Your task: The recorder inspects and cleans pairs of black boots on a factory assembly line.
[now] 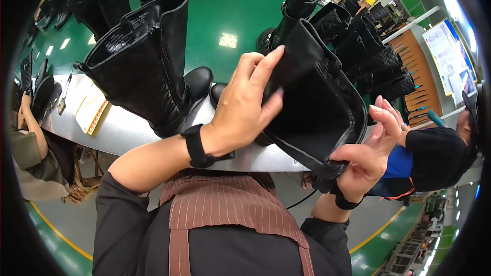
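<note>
A tall black boot (pixel 312 107) stands tilted toward me, its wide opening showing a dark lining. My left hand (pixel 244 105) is at the left side of this opening, fingers and thumb apart, the thumb slightly blurred. At the boot's near right rim is my right hand (pixel 365 156), thumb pressed on the edge and the other fingers stretched along the outside. A second tall black boot (pixel 140 71) stands upright to the left, with a zip down its shaft and its toe pointing away. Both my wrists wear black bands.
Boots stand along the right (pixel 363 46) and far left (pixel 105 0) of the green table (pixel 220 15). A metal strip (pixel 128 133) edges its near side. Papers (pixel 89 102) and a brush (pixel 62 103) lie at left. People are at work left, right (pixel 434 153) and far right.
</note>
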The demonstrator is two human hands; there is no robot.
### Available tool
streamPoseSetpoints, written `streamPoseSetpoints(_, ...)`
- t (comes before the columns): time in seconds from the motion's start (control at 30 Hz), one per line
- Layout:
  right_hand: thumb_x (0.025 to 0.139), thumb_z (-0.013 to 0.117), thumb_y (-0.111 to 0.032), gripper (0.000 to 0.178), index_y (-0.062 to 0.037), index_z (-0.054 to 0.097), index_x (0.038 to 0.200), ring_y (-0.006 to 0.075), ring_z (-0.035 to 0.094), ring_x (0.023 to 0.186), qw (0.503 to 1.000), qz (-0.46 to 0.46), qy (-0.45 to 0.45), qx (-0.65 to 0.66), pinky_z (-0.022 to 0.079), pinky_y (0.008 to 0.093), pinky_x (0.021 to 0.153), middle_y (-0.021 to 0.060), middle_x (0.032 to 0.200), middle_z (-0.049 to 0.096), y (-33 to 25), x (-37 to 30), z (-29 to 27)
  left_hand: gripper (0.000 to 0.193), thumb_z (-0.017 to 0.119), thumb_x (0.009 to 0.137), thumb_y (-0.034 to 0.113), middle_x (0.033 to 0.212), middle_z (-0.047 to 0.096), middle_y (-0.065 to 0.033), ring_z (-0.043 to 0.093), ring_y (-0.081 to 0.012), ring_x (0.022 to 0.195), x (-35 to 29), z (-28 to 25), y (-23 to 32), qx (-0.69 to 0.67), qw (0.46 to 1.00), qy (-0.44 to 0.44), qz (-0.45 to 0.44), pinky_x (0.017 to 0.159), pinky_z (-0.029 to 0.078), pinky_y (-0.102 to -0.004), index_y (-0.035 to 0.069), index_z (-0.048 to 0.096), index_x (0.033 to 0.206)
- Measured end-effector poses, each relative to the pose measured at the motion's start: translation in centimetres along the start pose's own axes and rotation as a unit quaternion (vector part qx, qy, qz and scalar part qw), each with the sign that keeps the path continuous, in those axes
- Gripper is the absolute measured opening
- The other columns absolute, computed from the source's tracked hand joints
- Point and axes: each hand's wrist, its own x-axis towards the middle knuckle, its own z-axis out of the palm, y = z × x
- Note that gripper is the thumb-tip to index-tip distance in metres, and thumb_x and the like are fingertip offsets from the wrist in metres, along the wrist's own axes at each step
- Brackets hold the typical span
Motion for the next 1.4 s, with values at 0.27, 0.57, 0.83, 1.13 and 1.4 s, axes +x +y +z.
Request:
streamPoseSetpoints(0.27,0.059,0.061,-0.003,0.010,-0.0126,0.063,0.060,0.0394,0.044,0.131,0.992,0.083,0.071,0.066,0.031,0.0611,0.111,0.0143,0.128,0.050,1.8,-1.6,-0.1,0.031,0.051,0.097,0.005,0.080,0.059,-0.0068,0.053,-0.0104,0.069,1.6,-1.1,-3.8,-0.177,0.972,-0.012,-0.155,0.069,0.048,-0.0280,-0.001,0.060,0.126)
streamPoseSetpoints(0.57,0.068,0.070,-0.004,0.031,-0.0097,0.068,0.098,0.0375,0.042,0.136,0.994,0.062,0.084,0.023,0.033,0.0591,0.110,0.0190,0.146,0.041,1.2,-0.7,1.3,0.038,0.061,0.094,0.014,0.083,0.061,-0.0035,0.056,-0.0093,0.073,1.5,-2.0,-3.5,-0.268,0.936,-0.065,-0.218,0.069,0.049,-0.0270,0.002,0.059,0.130)
streamPoseSetpoints(0.83,0.088,0.070,-0.018,0.085,-0.0067,0.020,0.156,0.0291,0.044,0.130,0.945,0.226,0.188,0.144,0.037,0.0465,0.108,0.0163,0.148,0.037,2.7,-4.0,1.4,0.034,0.073,0.088,0.013,0.092,0.063,-0.0041,0.063,-0.0122,0.088,-2.0,-3.6,-4.4,-0.075,0.943,-0.196,-0.259,0.075,0.051,-0.0287,0.004,0.061,0.119)
streamPoseSetpoints(1.13,0.079,0.081,-0.009,0.073,-0.0030,0.045,0.141,0.0212,0.052,0.126,0.847,0.444,-0.130,0.261,0.041,0.0441,0.107,0.0094,0.136,0.054,4.9,-14.0,8.0,0.033,0.076,0.085,0.025,0.082,0.070,-0.0113,0.068,-0.0215,0.075,-7.5,1.3,-6.8,-0.027,0.894,-0.283,-0.346,0.070,0.054,-0.0335,-0.003,0.068,0.101)
streamPoseSetpoints(1.4,0.080,0.084,-0.011,0.031,-0.0003,0.071,0.106,0.0176,0.068,0.092,0.827,0.423,-0.116,0.352,0.052,0.0315,0.086,0.0070,0.100,0.073,5.1,-12.6,12.2,0.031,0.063,0.097,0.032,0.068,0.059,0.0012,0.054,-0.0094,0.058,-7.6,1.8,-8.1,-0.226,0.763,-0.326,-0.510,0.053,0.042,-0.0262,0.008,0.062,0.078)
